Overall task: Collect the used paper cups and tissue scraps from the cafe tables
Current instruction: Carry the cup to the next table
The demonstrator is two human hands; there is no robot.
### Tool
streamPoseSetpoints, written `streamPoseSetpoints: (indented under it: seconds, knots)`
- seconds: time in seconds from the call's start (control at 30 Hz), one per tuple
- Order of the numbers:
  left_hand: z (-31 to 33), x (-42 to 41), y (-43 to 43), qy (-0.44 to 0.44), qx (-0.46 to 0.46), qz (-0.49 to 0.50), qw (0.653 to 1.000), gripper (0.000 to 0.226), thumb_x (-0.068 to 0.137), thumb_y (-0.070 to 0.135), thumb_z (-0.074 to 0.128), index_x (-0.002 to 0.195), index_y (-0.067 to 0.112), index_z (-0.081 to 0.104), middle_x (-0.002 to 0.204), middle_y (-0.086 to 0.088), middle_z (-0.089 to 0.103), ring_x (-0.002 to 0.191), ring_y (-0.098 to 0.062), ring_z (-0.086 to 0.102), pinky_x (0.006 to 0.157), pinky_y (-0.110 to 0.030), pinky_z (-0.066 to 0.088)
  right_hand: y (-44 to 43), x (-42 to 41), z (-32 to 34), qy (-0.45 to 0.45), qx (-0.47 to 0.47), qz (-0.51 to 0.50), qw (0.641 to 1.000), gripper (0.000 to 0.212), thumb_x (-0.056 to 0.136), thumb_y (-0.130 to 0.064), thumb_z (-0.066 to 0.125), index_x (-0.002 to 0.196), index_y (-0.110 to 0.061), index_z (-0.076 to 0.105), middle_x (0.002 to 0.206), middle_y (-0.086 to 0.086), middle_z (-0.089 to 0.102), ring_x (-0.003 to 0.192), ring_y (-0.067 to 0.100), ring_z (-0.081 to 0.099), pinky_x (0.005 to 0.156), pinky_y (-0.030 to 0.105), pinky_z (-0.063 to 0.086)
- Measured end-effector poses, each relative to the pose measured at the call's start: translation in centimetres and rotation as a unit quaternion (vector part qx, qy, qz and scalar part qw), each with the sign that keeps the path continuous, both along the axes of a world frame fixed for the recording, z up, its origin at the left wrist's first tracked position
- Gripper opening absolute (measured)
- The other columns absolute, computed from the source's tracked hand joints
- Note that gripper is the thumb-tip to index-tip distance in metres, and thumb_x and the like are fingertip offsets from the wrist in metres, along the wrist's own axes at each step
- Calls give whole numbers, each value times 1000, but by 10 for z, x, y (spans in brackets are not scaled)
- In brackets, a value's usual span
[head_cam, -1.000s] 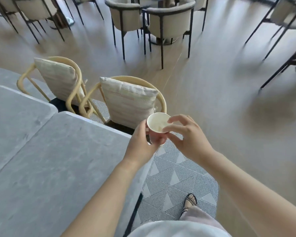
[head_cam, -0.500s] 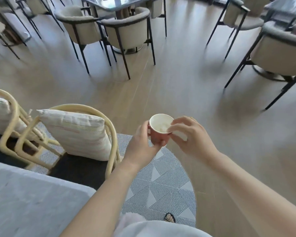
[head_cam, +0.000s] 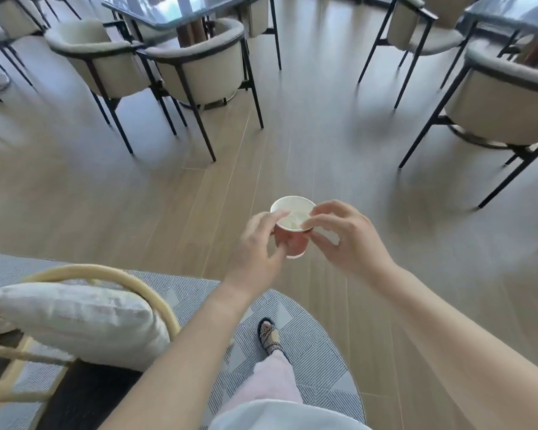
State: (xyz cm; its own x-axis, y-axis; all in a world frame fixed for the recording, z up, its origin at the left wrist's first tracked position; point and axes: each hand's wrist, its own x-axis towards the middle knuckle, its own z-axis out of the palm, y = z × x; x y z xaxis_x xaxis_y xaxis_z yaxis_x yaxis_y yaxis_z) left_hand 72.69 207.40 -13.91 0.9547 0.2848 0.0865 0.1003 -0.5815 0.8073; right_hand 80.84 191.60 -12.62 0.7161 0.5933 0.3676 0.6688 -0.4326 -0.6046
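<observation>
The left hand (head_cam: pixel 255 243) grips the red paper cup (head_cam: pixel 294 245), white inside, from its 9 o'clock side, fingers curled round the wall. The right hand (head_cam: pixel 345 240) closes in from 3 o'clock, thumb and forefinger pinched on the rim at about 4 o'clock on the mouth. Whether a fold of tissue is caught in that pinch too cannot be told. The two hands sit close together with only the cup between them, held in the air over the pale wooden plank floor (head_cam: pixel 199 197).

The cup stands near upright, long axis vertical and mouth up, with a white crumpled tissue (head_cam: pixel 294 217) lying inside. The left hand carries the load, so the right is likely the one free to reach next.

At 11 o'clock, well apart, a dark glass-topped table (head_cam: pixel 168 7) stands behind two beige tub armchairs on black legs (head_cam: pixel 212 66). Its top is too blurred to show any scraps. At 8 o'clock, near the left forearm, is a cane chair with a pale striped cushion (head_cam: pixel 75 318). Underfoot lies a grey patterned round rug (head_cam: pixel 317 346).
</observation>
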Motion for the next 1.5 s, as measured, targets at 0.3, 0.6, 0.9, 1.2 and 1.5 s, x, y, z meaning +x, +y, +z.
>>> streamPoseSetpoints:
  seconds: [0.3,0.6,0.9,1.2,1.5]
  knots:
    - [32,140,120,-42,110,-3,993,10,82,17,69,91,19,68,130,2,46,105,-7,50,87,-21,39,113,135,23,-22,1,4,1000,12,78,-8,71,86,-16,73,93,8,63,84,28,61,73,25,41]
    - [21,211,217,-12,121,45,992,10,82,24,68,92,23,66,129,7,46,102,-8,52,74,-21,40,217,227,11,3,-3,67,998,18,78,-6,72,89,-19,73,96,5,63,86,27,61,74,25,40]
    - [19,374,307,-21,49,64,996,46,77,28,72,117,30,50,126,12,47,110,-4,52,91,-26,45,307,382,6,-4,13,51,999,12,78,-9,71,87,-17,73,97,3,64,84,22,61,71,23,40]
    - [52,551,334,-31,37,-22,999,56,76,35,72,124,35,43,119,18,50,103,3,54,88,-28,48,321,532,35,-36,23,-37,998,13,79,-11,71,88,-20,74,96,2,66,85,22,63,75,21,41]
    - [61,701,307,-50,20,-181,982,51,78,24,72,123,25,48,121,11,50,103,-4,56,86,-26,47,290,624,50,-48,26,-208,977,11,78,-8,72,85,-16,74,95,4,66,85,22,63,75,22,45]
